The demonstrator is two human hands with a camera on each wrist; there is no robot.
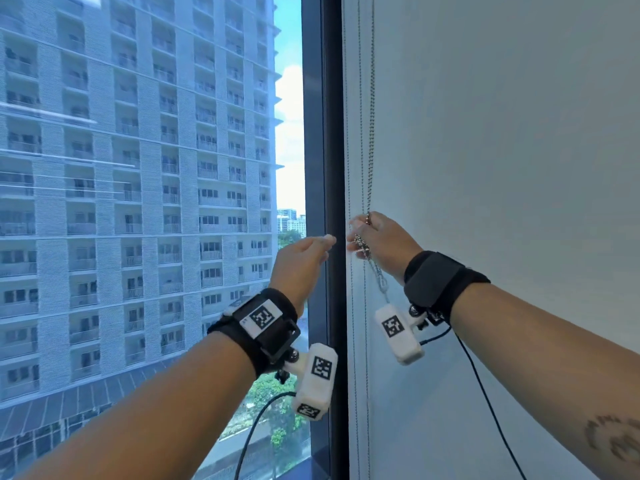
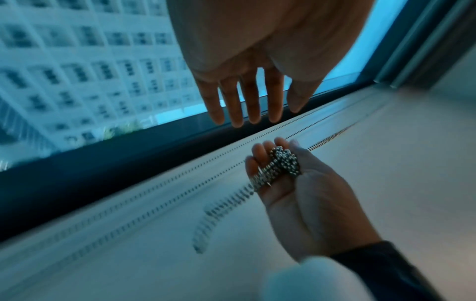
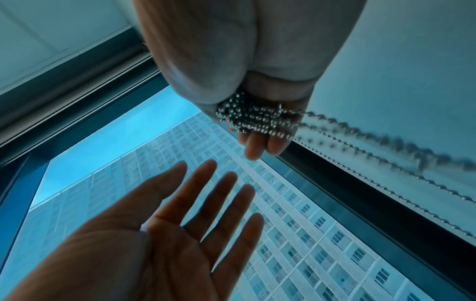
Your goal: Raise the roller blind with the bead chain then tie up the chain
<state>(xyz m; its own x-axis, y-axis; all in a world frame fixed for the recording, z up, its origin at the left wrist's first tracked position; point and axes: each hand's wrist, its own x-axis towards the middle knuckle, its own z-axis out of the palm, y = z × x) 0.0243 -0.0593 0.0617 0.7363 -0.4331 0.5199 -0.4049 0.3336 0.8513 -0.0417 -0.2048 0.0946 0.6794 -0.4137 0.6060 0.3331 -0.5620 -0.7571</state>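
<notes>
the right hand [image 1: 379, 239] is cupping a gathered bunch of the bead chain [image 1: 371, 133] in its palm, fingers curling loosely around the beads, just beside the dark window frame [image 1: 332, 133] at the left edge of the pale panel [image 1: 502, 168], which i am taking to be the next blind. the left hand [image 1: 304, 259] is hanging a little apart from it, fingers straight and spread, holding nothing. the glass [image 1: 138, 168] is showing clear down to the bottom of the picture, so the roller blind itself is sitting out of view, apparently already raised, and the tying is looking like the step in hand. the risk from here is lying in that loose cupping: the smooth metal beads are likely sliding easily over one another, and if the fingers are relaxing before a knot is closing, the bunch could be spilling out and dropping back to full length; a downward tug while tying could also be turning the roller and lowering the blind. the chain is running vertically, its long axis rising straight up from the fist towards the unseen top, while a short tail with a connector [image 1: 381, 282] is dangling below the hand.
</notes>
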